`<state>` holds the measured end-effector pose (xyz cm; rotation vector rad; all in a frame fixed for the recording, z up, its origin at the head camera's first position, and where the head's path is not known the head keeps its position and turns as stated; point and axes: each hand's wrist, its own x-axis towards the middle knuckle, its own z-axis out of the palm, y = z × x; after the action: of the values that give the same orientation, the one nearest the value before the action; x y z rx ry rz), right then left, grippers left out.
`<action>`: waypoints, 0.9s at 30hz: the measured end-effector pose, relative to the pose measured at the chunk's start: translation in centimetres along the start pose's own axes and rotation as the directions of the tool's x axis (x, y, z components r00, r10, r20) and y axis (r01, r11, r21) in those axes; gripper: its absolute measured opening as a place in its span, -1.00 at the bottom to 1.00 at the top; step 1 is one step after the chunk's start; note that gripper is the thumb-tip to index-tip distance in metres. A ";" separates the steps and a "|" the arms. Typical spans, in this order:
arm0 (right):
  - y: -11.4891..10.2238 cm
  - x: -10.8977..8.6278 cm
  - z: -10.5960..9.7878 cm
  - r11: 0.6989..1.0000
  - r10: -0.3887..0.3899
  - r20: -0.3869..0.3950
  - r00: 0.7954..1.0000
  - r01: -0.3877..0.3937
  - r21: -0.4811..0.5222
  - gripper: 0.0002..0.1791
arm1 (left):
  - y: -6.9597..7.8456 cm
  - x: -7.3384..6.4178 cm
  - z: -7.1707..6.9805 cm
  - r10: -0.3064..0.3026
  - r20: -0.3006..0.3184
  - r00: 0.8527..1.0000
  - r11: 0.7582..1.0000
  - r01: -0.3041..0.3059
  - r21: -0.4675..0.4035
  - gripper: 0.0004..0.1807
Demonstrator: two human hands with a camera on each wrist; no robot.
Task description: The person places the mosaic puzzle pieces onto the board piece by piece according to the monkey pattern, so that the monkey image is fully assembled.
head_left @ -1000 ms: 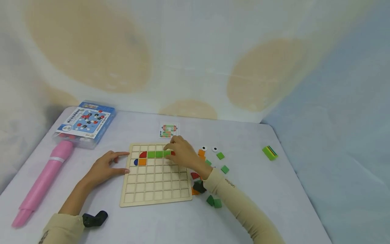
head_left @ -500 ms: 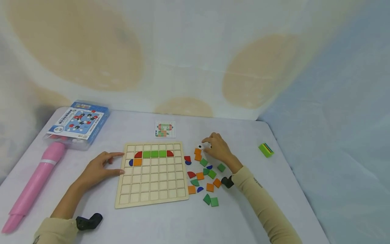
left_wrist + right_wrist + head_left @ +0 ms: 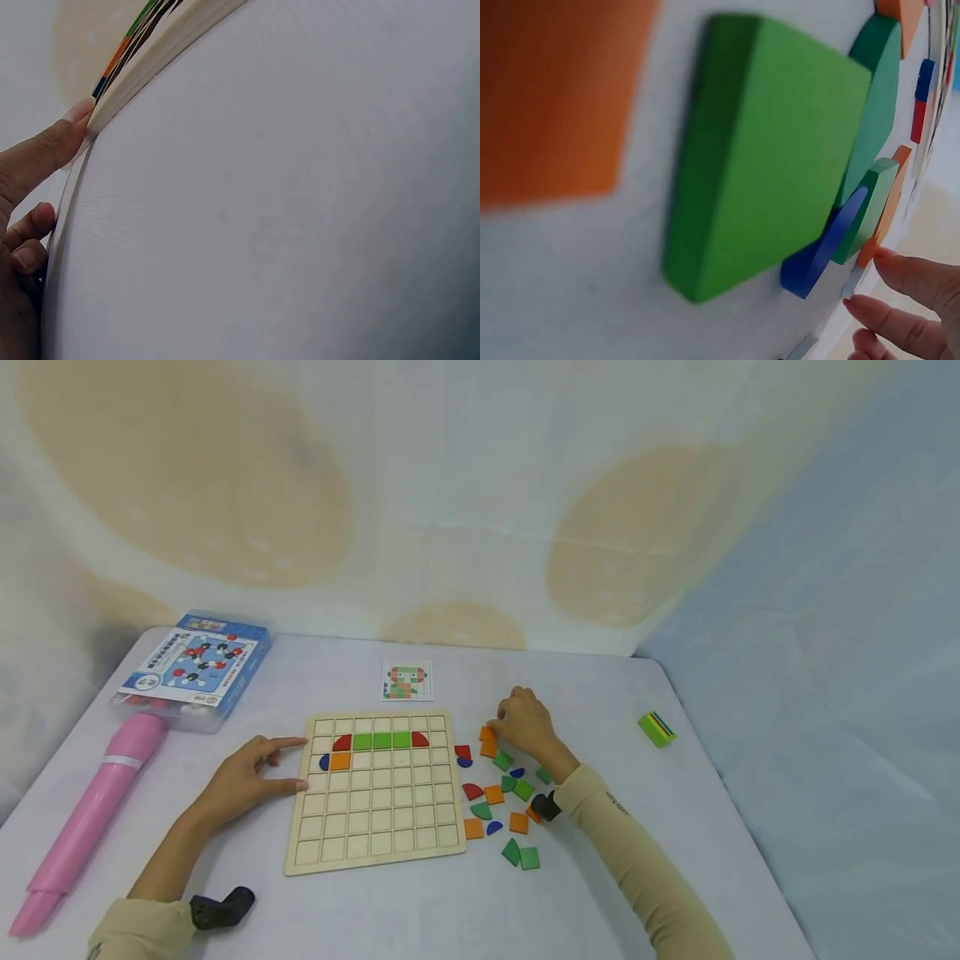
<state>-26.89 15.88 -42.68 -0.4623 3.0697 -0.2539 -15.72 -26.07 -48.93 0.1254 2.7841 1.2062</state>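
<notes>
Pale cloth covers the table point(image 3: 360, 910) beneath both hands, and a whitish backdrop point(image 3: 465, 556) with tan patches rises beyond the fingers; bluish cloth point(image 3: 825, 652) hangs well to their right. Beyond the left hand point(image 3: 247, 772) lies a box point(image 3: 217, 670) with a clear end, showing red and white pieces inside; a pink tube point(image 3: 90, 810) lies left of that hand. The left forefinger and thumb, spread wide, touch the near side of the gridded board point(image 3: 375, 797), which extends rightward from them. Its second row from the far edge holds three green squares point(image 3: 382, 741) between two red quarter-rounds point(image 3: 420, 739); the third holds a blue half-round point(image 3: 324, 762) and an orange square point(image 3: 341, 761), closest to the left fingertips. The right hand point(image 3: 528, 724) has thumb and forefinger narrowly apart beside orange tiles point(image 3: 488, 746); whether they grip anything I cannot tell. Loose tiles point(image 3: 522, 789) lie nearer the wearer than those fingers.
</notes>
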 end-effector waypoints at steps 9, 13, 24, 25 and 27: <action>-0.9 -0.2 -0.1 1.000 -0.012 -0.006 1.000 0.012 -0.008 -0.76 | 0.0 -0.1 -0.1 0.007 -0.021 1.000 1.000 -0.007 0.000 -0.18; -0.7 -0.4 -0.1 0.998 -0.065 -0.017 0.998 0.064 -0.027 -0.75 | -0.1 0.0 0.0 0.013 -0.023 1.000 1.000 -0.013 -0.001 -0.19; -3.8 -1.1 -1.6 0.968 -0.251 -0.040 0.967 0.251 -0.002 -0.74 | 0.0 0.1 0.1 0.007 -0.011 1.000 1.000 -0.007 -0.016 -0.19; -4.6 -1.1 -1.7 0.960 -0.280 -0.037 0.959 0.280 0.000 -0.74 | 0.0 0.1 0.1 0.007 -0.012 1.000 1.000 -0.008 -0.014 -0.19; -6.3 -1.2 -1.7 0.941 -0.338 -0.031 0.941 0.338 -0.006 -0.74 | 0.0 0.2 0.2 0.010 -0.015 1.000 1.000 -0.011 -0.007 -0.20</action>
<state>-23.97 10.57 -39.95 -0.9972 3.0014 -0.2688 -15.88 -25.91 -49.07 0.1309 2.7951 1.2249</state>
